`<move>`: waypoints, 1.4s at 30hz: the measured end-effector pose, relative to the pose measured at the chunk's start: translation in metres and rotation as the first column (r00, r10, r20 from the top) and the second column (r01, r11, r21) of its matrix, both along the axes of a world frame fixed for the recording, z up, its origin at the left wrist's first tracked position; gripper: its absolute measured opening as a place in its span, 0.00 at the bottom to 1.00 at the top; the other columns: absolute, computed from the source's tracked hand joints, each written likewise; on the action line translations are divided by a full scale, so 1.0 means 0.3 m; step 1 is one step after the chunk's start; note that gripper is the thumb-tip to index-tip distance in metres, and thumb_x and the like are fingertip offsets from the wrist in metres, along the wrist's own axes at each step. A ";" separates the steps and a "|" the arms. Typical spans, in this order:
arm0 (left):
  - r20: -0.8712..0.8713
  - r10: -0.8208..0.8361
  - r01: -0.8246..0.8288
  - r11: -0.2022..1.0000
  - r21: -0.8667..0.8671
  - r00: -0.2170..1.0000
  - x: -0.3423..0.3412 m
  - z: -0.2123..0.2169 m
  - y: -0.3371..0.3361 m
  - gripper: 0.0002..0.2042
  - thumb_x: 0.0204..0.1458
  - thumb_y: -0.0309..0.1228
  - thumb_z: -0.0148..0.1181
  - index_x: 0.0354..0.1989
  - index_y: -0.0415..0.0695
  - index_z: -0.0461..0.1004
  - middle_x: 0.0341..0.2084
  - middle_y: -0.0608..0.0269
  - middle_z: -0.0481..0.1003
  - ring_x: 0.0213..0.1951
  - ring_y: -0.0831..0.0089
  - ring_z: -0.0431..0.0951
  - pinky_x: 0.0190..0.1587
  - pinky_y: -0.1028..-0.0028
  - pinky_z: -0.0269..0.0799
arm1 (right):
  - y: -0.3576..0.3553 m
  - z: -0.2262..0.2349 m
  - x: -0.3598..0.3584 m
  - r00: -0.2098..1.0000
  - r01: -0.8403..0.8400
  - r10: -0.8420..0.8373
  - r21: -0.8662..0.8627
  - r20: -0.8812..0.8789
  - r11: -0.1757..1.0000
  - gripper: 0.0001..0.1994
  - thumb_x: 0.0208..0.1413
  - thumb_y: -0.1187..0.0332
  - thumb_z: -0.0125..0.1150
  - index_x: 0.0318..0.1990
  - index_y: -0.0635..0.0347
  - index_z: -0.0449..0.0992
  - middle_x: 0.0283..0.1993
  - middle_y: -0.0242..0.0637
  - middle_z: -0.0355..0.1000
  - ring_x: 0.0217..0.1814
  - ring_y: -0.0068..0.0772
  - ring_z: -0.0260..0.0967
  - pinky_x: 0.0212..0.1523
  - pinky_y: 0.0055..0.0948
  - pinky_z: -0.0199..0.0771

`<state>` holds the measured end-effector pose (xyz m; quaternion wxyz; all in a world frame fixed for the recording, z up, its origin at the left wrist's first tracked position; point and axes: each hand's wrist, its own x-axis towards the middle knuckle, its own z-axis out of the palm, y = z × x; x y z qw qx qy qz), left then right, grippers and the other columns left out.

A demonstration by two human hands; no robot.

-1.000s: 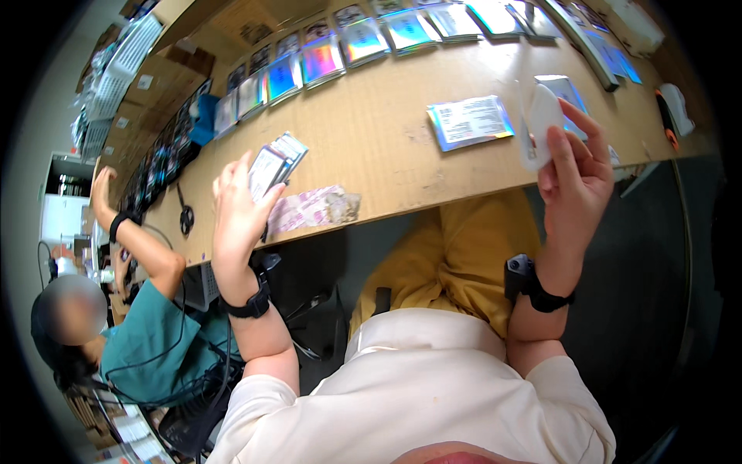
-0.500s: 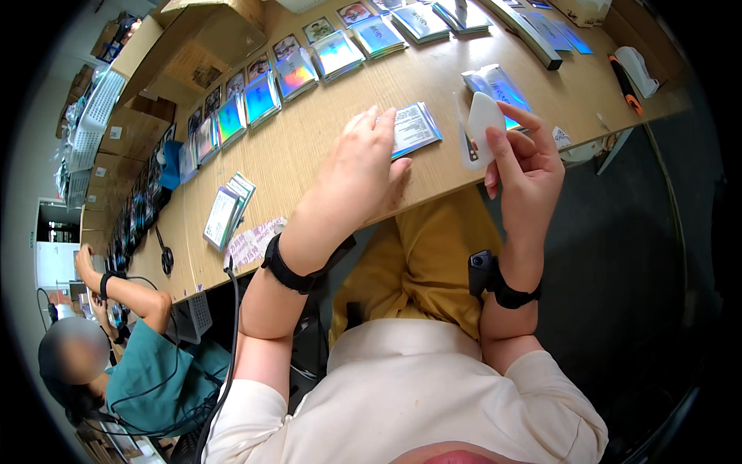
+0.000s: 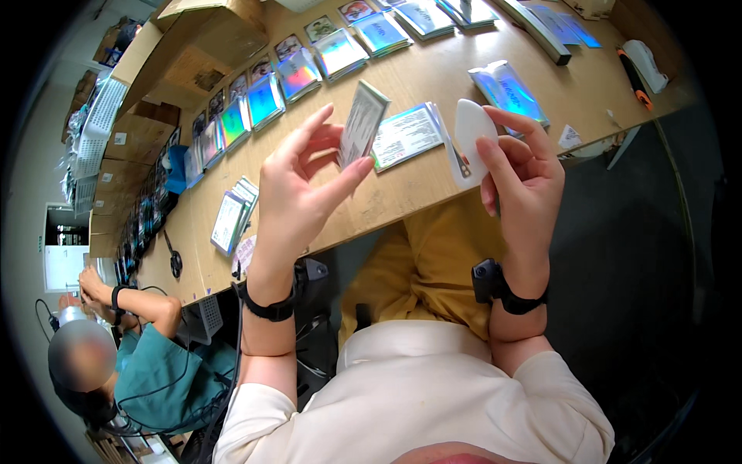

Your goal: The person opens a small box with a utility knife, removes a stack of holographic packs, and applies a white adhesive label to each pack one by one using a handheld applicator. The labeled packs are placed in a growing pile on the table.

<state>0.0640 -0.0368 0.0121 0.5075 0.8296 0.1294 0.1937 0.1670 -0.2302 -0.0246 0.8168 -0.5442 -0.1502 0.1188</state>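
Note:
My left hand (image 3: 297,185) is raised above the table, thumb and fingers closed on a thin, flat card pack (image 3: 363,124) tilted up on edge. Fine print covers the side of the pack that shows. Just right of it, a similar pack (image 3: 410,135) lies flat on the wooden table. Between thumb and index finger, my right hand (image 3: 529,174) pinches a white rounded plastic piece (image 3: 473,130). A translucent strip with a small dark and coppery part hangs below that piece; I cannot tell if they are joined. Beyond my right hand lies a shiny holographic pack (image 3: 510,93).
Holographic pack stacks (image 3: 301,73) line the far side, with picture cards behind them. A small pile of packs (image 3: 232,216) and black scissors (image 3: 175,255) lie left. An orange-and-black cutter (image 3: 635,81) lies far right. A co-worker in green (image 3: 166,379) sits at left.
My left hand has lifted a pack off the table and moved left with it, uncovering the pack lying there. My right hand keeps its pinch on the white piece, with little movement.

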 end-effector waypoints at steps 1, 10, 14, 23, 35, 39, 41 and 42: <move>0.046 -0.003 0.008 0.993 -0.118 0.999 -0.026 -0.005 0.002 0.29 0.46 0.21 0.65 0.59 0.33 0.64 0.42 0.59 0.72 0.44 0.71 0.76 0.45 0.74 0.75 | 0.004 0.012 -0.012 0.999 -0.035 0.035 0.009 -0.025 0.999 0.12 0.56 0.75 0.59 0.48 0.63 0.72 0.26 0.32 0.73 0.15 0.11 0.61 0.14 0.12 0.55; 0.177 0.081 -0.056 0.988 -0.144 0.981 -0.219 -0.101 0.043 0.29 0.42 0.19 0.63 0.57 0.33 0.66 0.42 0.60 0.70 0.36 0.74 0.74 0.36 0.77 0.78 | 0.085 0.065 -0.153 0.954 -0.285 0.283 0.016 0.096 0.958 0.14 0.56 0.80 0.58 0.50 0.64 0.70 0.28 0.33 0.74 0.17 0.08 0.62 0.15 0.10 0.56; 0.142 0.149 -0.121 0.975 -0.188 0.979 -0.248 -0.100 0.049 0.32 0.36 0.21 0.70 0.55 0.35 0.68 0.36 0.63 0.66 0.39 0.77 0.74 0.42 0.76 0.79 | 0.120 0.068 -0.183 0.946 -0.300 0.299 -0.007 0.128 0.954 0.14 0.56 0.80 0.57 0.51 0.64 0.70 0.28 0.32 0.74 0.18 0.07 0.62 0.16 0.09 0.56; 0.160 0.143 -0.110 0.973 -0.201 0.977 -0.272 -0.106 0.068 0.31 0.35 0.19 0.69 0.54 0.33 0.69 0.38 0.63 0.65 0.40 0.76 0.74 0.44 0.75 0.79 | 0.156 0.073 -0.206 0.932 -0.318 0.322 -0.054 0.165 0.947 0.14 0.56 0.81 0.57 0.50 0.65 0.70 0.27 0.32 0.74 0.19 0.07 0.63 0.16 0.09 0.56; 0.128 0.153 -0.111 0.951 -0.290 0.980 -0.292 -0.104 0.063 0.36 0.41 0.27 0.70 0.60 0.30 0.61 0.46 0.56 0.70 0.41 0.75 0.74 0.42 0.77 0.73 | 0.159 0.073 -0.217 0.923 -0.304 0.323 -0.120 0.210 0.945 0.15 0.55 0.81 0.58 0.50 0.63 0.71 0.26 0.31 0.74 0.19 0.07 0.63 0.16 0.09 0.56; 0.205 0.147 -0.105 0.973 -0.205 0.968 -0.284 -0.110 0.057 0.38 0.39 0.26 0.71 0.60 0.29 0.59 0.49 0.55 0.70 0.47 0.74 0.72 0.50 0.76 0.69 | 0.151 0.078 -0.222 0.916 -0.275 0.312 -0.173 0.251 0.946 0.14 0.54 0.81 0.59 0.49 0.63 0.72 0.25 0.31 0.74 0.19 0.07 0.63 0.17 0.09 0.56; 0.205 0.143 -0.128 0.988 -0.084 0.968 -0.287 -0.111 0.066 0.38 0.38 0.25 0.72 0.60 0.30 0.60 0.48 0.57 0.70 0.49 0.73 0.71 0.52 0.76 0.67 | 0.145 0.082 -0.219 0.911 -0.262 0.311 -0.204 0.271 0.943 0.14 0.54 0.81 0.59 0.48 0.63 0.73 0.25 0.30 0.74 0.19 0.07 0.62 0.17 0.09 0.56; 0.218 0.163 -0.174 0.984 0.034 0.962 -0.287 -0.111 0.072 0.37 0.36 0.24 0.73 0.58 0.31 0.62 0.47 0.57 0.71 0.47 0.72 0.72 0.50 0.75 0.69 | 0.140 0.085 -0.214 0.906 -0.259 0.317 -0.224 0.282 0.940 0.14 0.54 0.81 0.59 0.48 0.63 0.73 0.26 0.30 0.74 0.19 0.07 0.62 0.17 0.09 0.56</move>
